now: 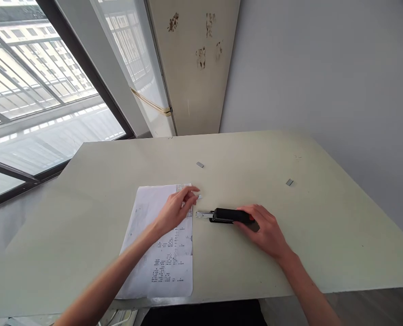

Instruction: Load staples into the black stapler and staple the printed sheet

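Note:
My right hand [264, 226] grips the back end of a black stapler [230, 215], which lies on the table with its nose toward the left. A silver metal magazine [204, 214] sticks out of the stapler's left end. My left hand [178, 206] is over the paper's upper right part, thumb and fingers pinched on a small, pale staple strip [199, 196], mostly hidden by the fingertips. Beneath that hand and forearm lie printed paper sheets [143, 222]. One grey staple strip [200, 164] rests beyond my left hand, and another staple strip [289, 182] lies farther right.
The pale table [249, 154] spans the view, its front edge close to my lap. Behind it stand a grey wall [323, 68] and a beige cabinet-like panel [194, 90] with brown marks. A window [34, 68] is on the left.

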Action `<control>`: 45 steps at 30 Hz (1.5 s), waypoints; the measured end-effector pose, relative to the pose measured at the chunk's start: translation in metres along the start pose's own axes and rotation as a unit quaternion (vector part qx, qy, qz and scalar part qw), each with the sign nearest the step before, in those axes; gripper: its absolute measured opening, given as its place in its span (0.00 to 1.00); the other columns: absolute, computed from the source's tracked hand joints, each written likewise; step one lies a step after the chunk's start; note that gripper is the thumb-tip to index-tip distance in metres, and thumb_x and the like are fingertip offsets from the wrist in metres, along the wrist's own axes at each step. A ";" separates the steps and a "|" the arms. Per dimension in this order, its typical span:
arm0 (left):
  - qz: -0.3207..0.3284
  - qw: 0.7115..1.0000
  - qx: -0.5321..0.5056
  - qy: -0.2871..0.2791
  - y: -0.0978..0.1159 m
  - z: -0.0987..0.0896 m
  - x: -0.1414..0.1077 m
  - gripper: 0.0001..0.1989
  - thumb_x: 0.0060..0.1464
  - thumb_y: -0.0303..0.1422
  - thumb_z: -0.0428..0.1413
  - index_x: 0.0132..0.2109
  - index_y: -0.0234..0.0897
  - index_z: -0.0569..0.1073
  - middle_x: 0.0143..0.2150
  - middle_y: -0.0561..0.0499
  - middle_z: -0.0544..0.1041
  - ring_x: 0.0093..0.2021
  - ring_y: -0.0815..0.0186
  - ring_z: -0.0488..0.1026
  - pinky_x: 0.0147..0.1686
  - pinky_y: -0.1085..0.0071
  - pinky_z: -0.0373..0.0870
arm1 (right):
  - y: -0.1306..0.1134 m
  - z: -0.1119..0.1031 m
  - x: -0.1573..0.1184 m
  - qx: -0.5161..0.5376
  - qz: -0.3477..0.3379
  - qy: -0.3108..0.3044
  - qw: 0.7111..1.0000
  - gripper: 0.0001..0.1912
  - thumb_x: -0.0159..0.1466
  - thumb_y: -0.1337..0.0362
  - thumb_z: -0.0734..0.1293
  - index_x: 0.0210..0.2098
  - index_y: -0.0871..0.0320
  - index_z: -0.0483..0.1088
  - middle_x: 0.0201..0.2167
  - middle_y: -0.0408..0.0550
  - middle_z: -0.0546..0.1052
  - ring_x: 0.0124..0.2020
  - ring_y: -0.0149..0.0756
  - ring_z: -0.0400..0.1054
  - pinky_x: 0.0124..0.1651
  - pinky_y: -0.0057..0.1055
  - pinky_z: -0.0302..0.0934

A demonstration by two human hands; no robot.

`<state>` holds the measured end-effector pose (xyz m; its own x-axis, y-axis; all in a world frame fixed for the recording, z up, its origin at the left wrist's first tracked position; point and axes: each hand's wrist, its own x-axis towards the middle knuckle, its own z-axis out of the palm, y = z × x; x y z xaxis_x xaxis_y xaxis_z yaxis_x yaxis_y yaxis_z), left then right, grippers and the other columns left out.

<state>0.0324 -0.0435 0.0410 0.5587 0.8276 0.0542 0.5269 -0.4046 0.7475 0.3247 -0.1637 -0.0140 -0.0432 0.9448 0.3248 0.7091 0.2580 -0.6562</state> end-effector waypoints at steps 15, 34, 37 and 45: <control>0.124 0.987 0.087 0.045 -0.011 0.018 -0.030 0.11 0.74 0.40 0.54 0.51 0.43 0.79 0.48 0.48 0.79 0.46 0.61 0.76 0.46 0.63 0.74 | 0.002 0.001 0.000 -0.027 -0.064 0.002 0.998 0.12 0.74 0.58 0.68 0.56 0.50 0.72 0.47 0.51 0.83 0.44 0.46 0.77 0.49 0.46 0.74; 0.177 0.979 0.087 -0.058 -0.023 -0.005 -0.019 0.12 0.71 0.43 0.58 0.53 0.44 0.81 0.47 0.48 0.83 0.49 0.59 0.76 0.52 0.60 0.74 | -0.006 -0.003 0.002 0.034 -0.005 -0.030 0.999 0.12 0.74 0.58 0.68 0.56 0.46 0.70 0.49 0.47 0.81 0.48 0.44 0.76 0.50 0.42 0.72; 0.206 0.972 0.047 -0.104 -0.028 -0.012 -0.014 0.11 0.69 0.45 0.60 0.48 0.45 0.83 0.42 0.50 0.84 0.45 0.60 0.76 0.49 0.62 0.74 | -0.011 -0.004 0.003 0.094 0.046 -0.067 0.992 0.13 0.74 0.57 0.68 0.57 0.45 0.70 0.52 0.46 0.80 0.52 0.43 0.75 0.53 0.41 0.71; 0.334 0.932 0.111 -0.089 -0.020 0.021 0.017 0.16 0.69 0.47 0.59 0.44 0.39 0.79 0.40 0.49 0.82 0.42 0.62 0.76 0.46 0.64 0.70 | -0.013 0.000 0.006 0.134 0.063 -0.093 0.985 0.11 0.73 0.55 0.68 0.54 0.47 0.70 0.51 0.48 0.78 0.52 0.44 0.74 0.55 0.41 0.69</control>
<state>0.0448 -0.0298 0.0126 0.8967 0.2919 0.3329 0.1311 -0.8932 0.4301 0.3155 -0.1611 -0.0031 -0.1133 0.9868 0.1157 0.5077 0.1576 -0.8470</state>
